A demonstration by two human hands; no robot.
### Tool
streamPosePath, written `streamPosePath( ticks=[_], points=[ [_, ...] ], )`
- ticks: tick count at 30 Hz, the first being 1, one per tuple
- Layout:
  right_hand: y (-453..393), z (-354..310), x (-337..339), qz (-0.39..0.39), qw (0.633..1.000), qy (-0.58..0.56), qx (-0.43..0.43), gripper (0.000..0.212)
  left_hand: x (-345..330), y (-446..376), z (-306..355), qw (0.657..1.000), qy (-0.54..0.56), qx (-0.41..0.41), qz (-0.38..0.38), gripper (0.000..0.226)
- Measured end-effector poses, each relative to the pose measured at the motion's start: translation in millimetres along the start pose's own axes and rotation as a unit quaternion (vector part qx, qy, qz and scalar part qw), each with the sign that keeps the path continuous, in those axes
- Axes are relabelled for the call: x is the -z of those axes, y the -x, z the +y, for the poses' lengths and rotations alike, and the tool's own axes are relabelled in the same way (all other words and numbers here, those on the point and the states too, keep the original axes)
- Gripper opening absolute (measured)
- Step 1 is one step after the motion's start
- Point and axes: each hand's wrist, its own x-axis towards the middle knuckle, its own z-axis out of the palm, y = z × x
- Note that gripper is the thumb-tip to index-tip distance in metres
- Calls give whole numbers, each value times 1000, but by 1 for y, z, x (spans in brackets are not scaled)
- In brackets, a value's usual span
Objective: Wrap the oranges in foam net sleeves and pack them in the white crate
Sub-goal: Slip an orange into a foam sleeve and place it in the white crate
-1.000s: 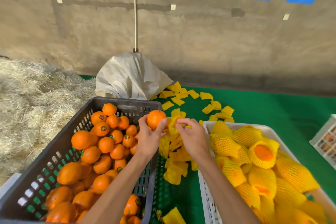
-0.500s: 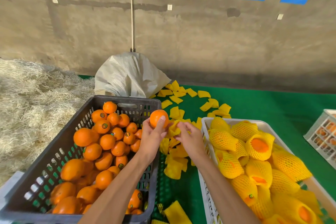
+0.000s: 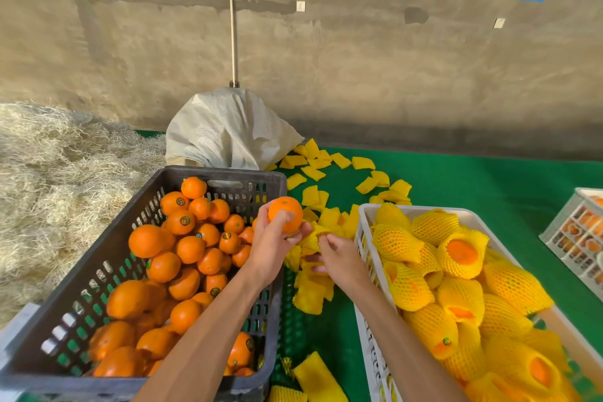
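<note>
- The white crate (image 3: 365, 215) on our right already holds many netted oranges; the dark crate (image 3: 228, 174) on our left is full of bare ones.
- Between the two crates, on the green mat (image 3: 489, 192), lies the loose pile of yellow foam net sleeves (image 3: 310, 297).
- Our left hand (image 3: 270, 248) grips one bare orange (image 3: 285, 214) with curled fingers, raised above the near corner of the dark crate, just over the sleeves.
- Our right hand (image 3: 339, 258) is down in the pile, fingers curled around one sleeve (image 3: 313, 238); whether we have a single sleeve or several we cannot tell.
- To do this step well, we judge we should separate one sleeve, spread its mouth with the fingers, bring it under the orange and push the fruit in so the net covers it evenly.
- We should grip the orange lightly to avoid bruising, and keep it over the mat in case it slips.
</note>
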Motion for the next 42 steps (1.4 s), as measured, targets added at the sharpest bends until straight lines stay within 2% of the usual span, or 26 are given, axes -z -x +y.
streamPosePath(
  ticks=[3,5,8,9,12,14,18,21,23,26,28,31,33,35,40,42],
  points=[
    [7,-3,-6,-56,995,-82,-11,23,-4,2,-1,1000,-14,13,-6,75],
    [8,-6,-5,-40,995,-89,22,30,-6,4,-2,1000,-7,13,-5,69],
    [7,-10,1,47,995,68,52,16,-7,3,-3,1000,2,-2,11,59],
    [6,-12,4,72,985,145,52,19,-7,3,-2,1000,-5,-9,20,59],
    [5,-25,13,97,922,374,33,28,-8,4,0,997,-64,-33,30,64],
    [4,-35,17,89,898,429,37,26,-9,6,3,991,-120,-48,21,65],
    [1,-45,24,72,887,452,61,64,-11,12,7,982,-185,-9,-44,56],
    [-3,-47,26,45,868,493,38,81,-15,17,5,970,-215,38,-106,68],
    [-6,-48,26,57,862,503,39,74,-17,18,6,966,-218,50,-131,72],
    [-7,-46,26,67,869,482,89,64,-17,17,12,965,-194,83,-158,76],
    [-7,-40,29,21,880,463,103,67,-14,15,15,961,-192,106,-172,81],
    [-6,-31,33,-63,896,428,102,83,-10,14,18,956,-185,148,-176,84],
    [-7,-29,36,-95,904,405,98,87,-10,14,20,953,-195,160,-168,81],
    [-9,-29,39,-107,903,404,94,78,-11,14,18,953,-213,153,-151,81],
    [-8,-33,43,-80,911,395,85,72,-17,15,10,965,-222,112,-83,76],
    [-6,-33,43,-63,906,407,94,67,-20,15,8,964,-249,72,-51,80]
  ],
)
